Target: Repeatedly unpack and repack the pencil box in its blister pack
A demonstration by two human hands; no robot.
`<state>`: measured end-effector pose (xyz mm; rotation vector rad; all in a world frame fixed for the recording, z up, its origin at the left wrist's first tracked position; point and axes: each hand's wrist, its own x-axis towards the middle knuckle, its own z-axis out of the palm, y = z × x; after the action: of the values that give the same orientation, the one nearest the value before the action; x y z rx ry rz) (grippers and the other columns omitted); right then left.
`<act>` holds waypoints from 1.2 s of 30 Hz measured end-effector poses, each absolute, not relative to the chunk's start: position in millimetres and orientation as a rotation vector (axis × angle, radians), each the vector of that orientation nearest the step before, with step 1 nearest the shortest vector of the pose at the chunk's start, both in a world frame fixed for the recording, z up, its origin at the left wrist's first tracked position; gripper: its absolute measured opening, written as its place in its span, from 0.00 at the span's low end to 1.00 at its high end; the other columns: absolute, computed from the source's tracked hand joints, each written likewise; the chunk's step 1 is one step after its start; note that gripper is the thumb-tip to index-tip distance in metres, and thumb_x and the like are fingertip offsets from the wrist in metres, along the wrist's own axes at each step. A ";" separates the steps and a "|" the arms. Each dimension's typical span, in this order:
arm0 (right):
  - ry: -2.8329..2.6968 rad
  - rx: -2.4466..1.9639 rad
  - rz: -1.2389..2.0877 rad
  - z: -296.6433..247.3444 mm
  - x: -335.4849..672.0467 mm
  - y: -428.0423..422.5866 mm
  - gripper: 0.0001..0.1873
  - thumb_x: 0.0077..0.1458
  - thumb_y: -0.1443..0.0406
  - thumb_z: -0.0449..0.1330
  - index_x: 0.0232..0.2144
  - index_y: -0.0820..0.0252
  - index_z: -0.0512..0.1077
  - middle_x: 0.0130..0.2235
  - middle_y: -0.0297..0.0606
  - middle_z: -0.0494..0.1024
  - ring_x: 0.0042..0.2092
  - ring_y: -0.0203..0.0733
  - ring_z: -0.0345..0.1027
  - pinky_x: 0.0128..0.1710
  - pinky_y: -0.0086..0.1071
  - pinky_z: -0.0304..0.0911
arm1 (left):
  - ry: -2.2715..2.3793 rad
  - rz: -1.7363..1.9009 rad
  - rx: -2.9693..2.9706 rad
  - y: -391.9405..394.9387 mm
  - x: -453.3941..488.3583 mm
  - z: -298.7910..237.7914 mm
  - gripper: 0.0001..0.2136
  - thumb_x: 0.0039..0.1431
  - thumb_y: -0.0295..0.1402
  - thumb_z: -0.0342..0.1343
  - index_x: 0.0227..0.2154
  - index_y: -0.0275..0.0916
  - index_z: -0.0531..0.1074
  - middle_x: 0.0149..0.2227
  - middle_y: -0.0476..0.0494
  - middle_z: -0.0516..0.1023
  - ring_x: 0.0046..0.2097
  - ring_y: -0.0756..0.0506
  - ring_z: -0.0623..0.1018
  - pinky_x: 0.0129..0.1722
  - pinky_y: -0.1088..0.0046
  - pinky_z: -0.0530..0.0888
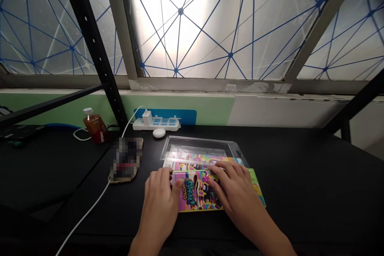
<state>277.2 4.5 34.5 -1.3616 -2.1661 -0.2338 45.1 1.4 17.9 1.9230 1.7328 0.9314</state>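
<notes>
The left hand (160,204) holds the left end of a colourful printed package (195,196), with the thumb on its front face and the fingers curled at its edge. The right hand (240,196) is not released either: its fingers lie spread and bent over the top of the same package. The package lies flat on the black counter (303,172), in front of the person and between the two hands. Just behind it is a clear plastic tray (201,142), and a printed sheet (192,163) with similar colours lies at the tray's front part, partly under the package edge, so at this moment the package is not seated inside the tray. Left of the hands lies a blurred object (126,159), and a white cable (87,212) runs along the counter. Further back stand a white power strip (156,124) with a charger (147,118), a small round white object (159,133) and a bottle (95,126) with orange-brown liquid, under a large window (216,24).
</notes>
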 end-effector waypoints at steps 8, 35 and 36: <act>-2.213 -1.405 -0.068 36.5 268.4 11.2 0.10 0.70 0.63 0.52 0.47 0.54 0.73 0.47 0.44 0.77 0.47 0.52 0.72 0.46 0.47 0.70 | 1.490 0.964 1.836 -18.1 27.6 4.8 0.44 0.55 0.41 0.68 0.71 0.50 0.53 0.65 0.39 0.67 0.67 0.34 0.68 0.65 0.51 0.66; -1.803 -1.251 -0.358 -1.6 344.5 -61.2 0.17 0.67 0.66 0.56 0.57 0.54 0.69 0.57 0.44 0.72 0.59 0.51 0.66 0.60 0.47 0.60 | 1.499 0.814 1.816 -16.9 24.2 11.1 0.46 0.59 0.46 0.62 0.74 0.45 0.43 0.69 0.34 0.63 0.69 0.32 0.65 0.65 0.51 0.65; -1.795 -1.346 -0.324 -4.0 350.1 -59.5 0.18 0.69 0.63 0.55 0.60 0.53 0.68 0.59 0.44 0.71 0.60 0.52 0.66 0.59 0.46 0.62 | 1.509 0.826 1.811 -16.6 24.5 10.2 0.46 0.60 0.47 0.61 0.74 0.46 0.42 0.69 0.35 0.63 0.70 0.32 0.64 0.66 0.50 0.64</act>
<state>350.1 -59.5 -4.0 -1.3457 -1.7950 -0.3235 24.5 -16.6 10.2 1.8108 1.5085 0.8261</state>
